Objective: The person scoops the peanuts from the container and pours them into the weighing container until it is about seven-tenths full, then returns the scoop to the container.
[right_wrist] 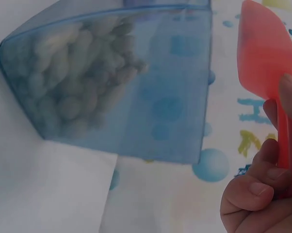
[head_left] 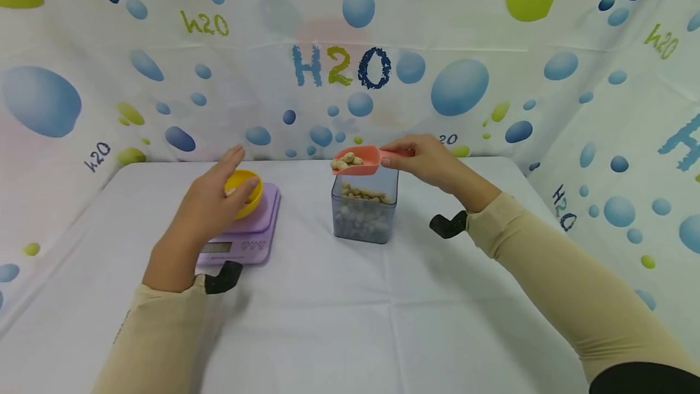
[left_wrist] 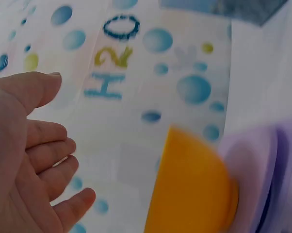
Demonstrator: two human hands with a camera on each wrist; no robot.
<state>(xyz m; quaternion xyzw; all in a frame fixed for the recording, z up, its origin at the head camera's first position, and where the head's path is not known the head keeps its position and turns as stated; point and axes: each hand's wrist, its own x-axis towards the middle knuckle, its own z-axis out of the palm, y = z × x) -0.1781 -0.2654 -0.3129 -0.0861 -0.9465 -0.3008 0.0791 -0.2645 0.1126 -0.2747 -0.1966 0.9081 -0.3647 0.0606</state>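
My right hand [head_left: 429, 162] grips the handle of a coral-red scoop [head_left: 367, 160], its fingers curled round it in the right wrist view. Peanuts in their shells [head_left: 347, 161] lie in the scoop, which is held level just above a clear bluish square container [head_left: 365, 221]. More peanuts partly fill that container [right_wrist: 170, 97]. On the left, a yellow bowl [head_left: 253, 199] stands on a purple kitchen scale [head_left: 240, 253]; its contents are mostly hidden behind my left hand [head_left: 210, 199]. That hand hovers beside the bowl with relaxed fingers, holding nothing, and the left wrist view shows a gap between them.
A white cloth covers the table [head_left: 339, 327]. Behind it hangs a backdrop [head_left: 251, 90] printed with blue and green drops and H2O lettering. The scale and the container stand apart, with bare cloth between them.
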